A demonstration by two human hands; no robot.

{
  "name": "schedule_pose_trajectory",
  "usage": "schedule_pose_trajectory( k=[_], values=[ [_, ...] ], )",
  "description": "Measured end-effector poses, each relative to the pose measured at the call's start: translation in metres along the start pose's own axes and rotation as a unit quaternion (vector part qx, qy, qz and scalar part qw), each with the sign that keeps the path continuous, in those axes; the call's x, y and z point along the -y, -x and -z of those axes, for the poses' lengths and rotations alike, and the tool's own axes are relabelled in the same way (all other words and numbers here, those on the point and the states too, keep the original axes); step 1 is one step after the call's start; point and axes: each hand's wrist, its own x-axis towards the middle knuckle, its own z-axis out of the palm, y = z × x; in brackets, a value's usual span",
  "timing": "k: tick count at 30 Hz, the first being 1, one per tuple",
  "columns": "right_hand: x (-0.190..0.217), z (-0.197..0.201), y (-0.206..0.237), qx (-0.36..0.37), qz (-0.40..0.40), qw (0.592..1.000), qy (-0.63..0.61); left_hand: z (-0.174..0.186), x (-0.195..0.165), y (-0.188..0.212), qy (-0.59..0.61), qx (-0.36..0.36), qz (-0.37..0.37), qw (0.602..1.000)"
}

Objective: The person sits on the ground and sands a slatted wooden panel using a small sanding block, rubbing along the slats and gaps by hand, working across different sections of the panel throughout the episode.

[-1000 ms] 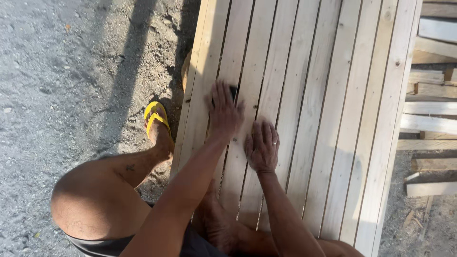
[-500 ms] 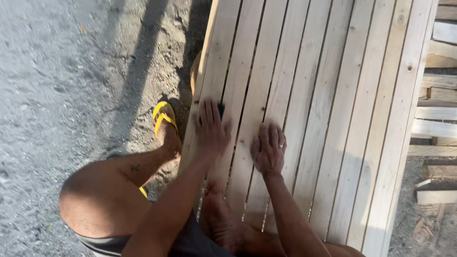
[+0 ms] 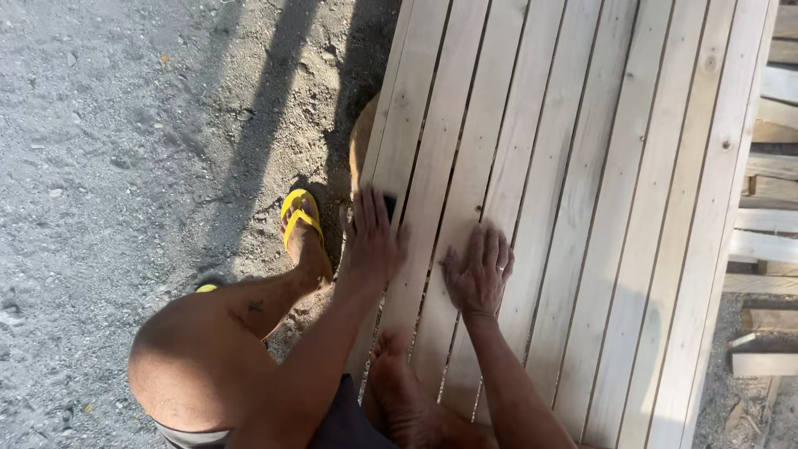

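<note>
- Two hands lie flat, fingers spread, on the slatted wooden panel (image 3: 582, 166).
- Left hand (image 3: 371, 241) covers a small dark object (image 3: 389, 204) (kind unclear) near the panel's left edge.
- Right hand (image 3: 478, 270) presses bare slats just beside it.

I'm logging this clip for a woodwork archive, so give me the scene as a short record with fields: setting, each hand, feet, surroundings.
setting: outdoors, sandy gravel ground in sunlight with long shadows
work piece: pale slatted wooden panel lying flat
left hand: palm down on the panel's left slats, over a small dark object of a kind I cannot tell
right hand: flat on the slats, fingers spread, holding nothing
feet: yellow flip-flop sandal on the ground; bare foot on the panel
surroundings: loose pale wooden boards stacked at right
</note>
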Motion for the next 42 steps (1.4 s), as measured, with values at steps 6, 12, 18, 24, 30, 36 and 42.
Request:
schedule_pose_trajectory(
  k=[6, 12, 18, 24, 30, 36, 42],
  values=[
    [-0.004, -0.010, 0.005, 0.006, -0.002, 1.000, -0.019, -0.009, 0.010, 0.025, 0.009, -0.010, -0.009, 1.000],
    [-0.003, -0.010, 0.005, 0.023, -0.012, 1.000, -0.018, -0.008, 0.011, -0.060, 0.063, -0.057, -0.002, 0.996],
    [-0.001, -0.004, 0.001, -0.007, 0.001, 1.000, -0.017, -0.014, 0.009, 0.059, 0.006, 0.011, -0.001, 1.000],
    [-0.005, -0.011, 0.006, 0.002, 0.000, 1.000, -0.026, -0.016, 0.000, -0.034, 0.018, 0.048, -0.001, 0.999],
    [-0.004, -0.011, 0.006, 0.006, -0.001, 1.000, -0.025, -0.007, 0.022, 0.018, 0.013, 0.038, -0.053, 0.998],
    [-0.006, -0.017, 0.007, 0.000, 0.002, 1.000, -0.001, -0.027, 0.026, 0.128, 0.038, -0.010, 0.011, 0.999],
    [-0.003, -0.016, 0.010, 0.009, 0.003, 1.000, -0.010, -0.024, 0.011, 0.013, 0.021, -0.002, -0.013, 1.000]
  ],
)
